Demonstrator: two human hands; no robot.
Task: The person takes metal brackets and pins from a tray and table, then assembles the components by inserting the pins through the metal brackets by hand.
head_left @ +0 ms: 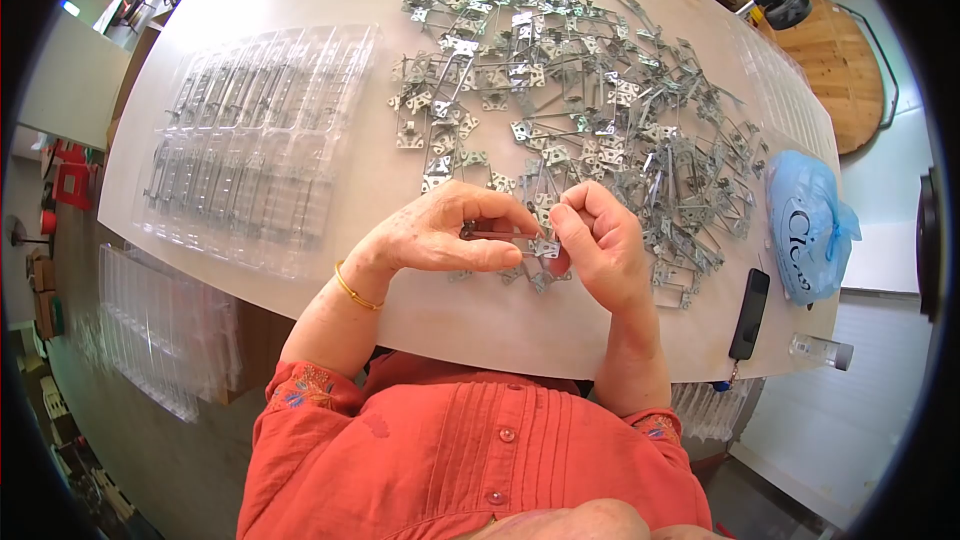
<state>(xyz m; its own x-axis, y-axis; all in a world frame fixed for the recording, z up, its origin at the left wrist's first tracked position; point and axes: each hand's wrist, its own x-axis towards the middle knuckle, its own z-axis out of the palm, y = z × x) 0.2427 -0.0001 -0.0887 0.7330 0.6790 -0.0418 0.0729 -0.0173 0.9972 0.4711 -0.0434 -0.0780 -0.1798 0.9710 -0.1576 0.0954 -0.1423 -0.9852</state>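
Note:
Over the table's near side, my left hand (445,230) curls its thumb and fingers around one end of a small metal bracket with thin rods (543,248). My right hand (605,245) pinches the other end of it between thumb and bent fingers; the fingertips partly hide the contact. Just beyond both hands spreads a large heap of similar metal brackets (610,125), tangled together. To the left lies a clear plastic tray (335,155) with several rod-like metal pieces lined up in its slots.
At the right edge are a blue plastic bag (805,230), a black phone (750,313) and a clear bottle (820,351) lying on its side. More clear trays (165,325) are stacked below the table's left edge. Another clear tray (770,80) lies at the far right of the white table (440,325).

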